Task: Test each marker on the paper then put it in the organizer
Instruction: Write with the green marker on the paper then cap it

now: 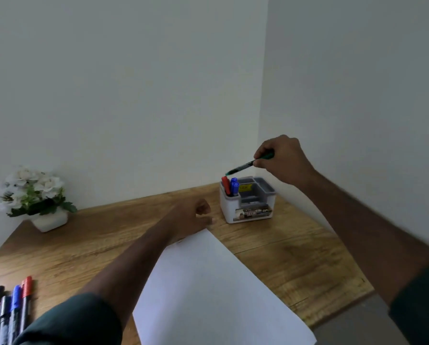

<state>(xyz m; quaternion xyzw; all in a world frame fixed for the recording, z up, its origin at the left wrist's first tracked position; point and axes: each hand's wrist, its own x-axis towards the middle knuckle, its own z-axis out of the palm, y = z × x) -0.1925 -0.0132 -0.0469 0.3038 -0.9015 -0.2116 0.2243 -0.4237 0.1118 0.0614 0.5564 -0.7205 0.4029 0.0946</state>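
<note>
While our right hand pinches a green marker tilted w/ its tip just above the organizer, red & blue markers stand inside; our left hand, fingers loosely curled & holding nothing, rests by the paper on the desk.

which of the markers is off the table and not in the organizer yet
The green marker, held by the right hand just above the organizer. The red and blue ones already stand inside it, and the others lie on the table at the near left.
</note>
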